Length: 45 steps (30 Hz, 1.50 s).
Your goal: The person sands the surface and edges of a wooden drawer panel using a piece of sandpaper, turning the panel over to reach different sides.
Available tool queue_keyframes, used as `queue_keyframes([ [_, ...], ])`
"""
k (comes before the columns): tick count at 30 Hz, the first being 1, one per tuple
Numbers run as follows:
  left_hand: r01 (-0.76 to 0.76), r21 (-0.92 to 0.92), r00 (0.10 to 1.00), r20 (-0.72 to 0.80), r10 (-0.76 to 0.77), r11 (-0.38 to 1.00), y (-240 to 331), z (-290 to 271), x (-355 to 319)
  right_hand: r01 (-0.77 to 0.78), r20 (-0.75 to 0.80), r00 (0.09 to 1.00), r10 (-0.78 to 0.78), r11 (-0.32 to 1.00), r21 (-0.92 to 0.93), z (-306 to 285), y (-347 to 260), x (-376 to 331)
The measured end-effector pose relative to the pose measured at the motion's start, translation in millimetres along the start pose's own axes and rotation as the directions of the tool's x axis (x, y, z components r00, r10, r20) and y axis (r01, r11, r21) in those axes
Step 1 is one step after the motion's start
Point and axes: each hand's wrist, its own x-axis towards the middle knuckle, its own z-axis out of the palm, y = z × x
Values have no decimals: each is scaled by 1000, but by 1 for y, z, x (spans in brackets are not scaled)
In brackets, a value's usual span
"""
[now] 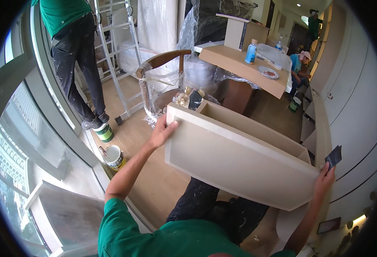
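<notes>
A pale beige drawer (pixel 235 160) is held up, tilted, in front of my body, its broad flat front toward me and its open box behind. My left hand (pixel 162 132) grips its upper left corner, thumb on the front face. At the far right end my right hand (pixel 324 180) is closed around the edge. Pinched in those same fingers, a folded dark grey piece of sandpaper (pixel 333 156) sticks up above the drawer. The fingertips behind the panel are hidden on both sides.
Beyond the drawer stand a plastic-wrapped wooden chair (pixel 165 62) and a cardboard-covered table (pixel 227 60) with a bottle (pixel 251 52). At left, an open paint can (pixel 113 157) sits near the window, and a person stands on another can (pixel 104 132) beside a stepladder (pixel 119 55). Another person (pixel 299 68) crouches far right.
</notes>
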Motion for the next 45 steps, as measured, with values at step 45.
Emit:
queue_keyframes([
  [45, 455, -549, 862, 76, -501, 701, 101, -18, 9, 28, 332, 943, -22, 1000, -14, 45, -28, 126],
])
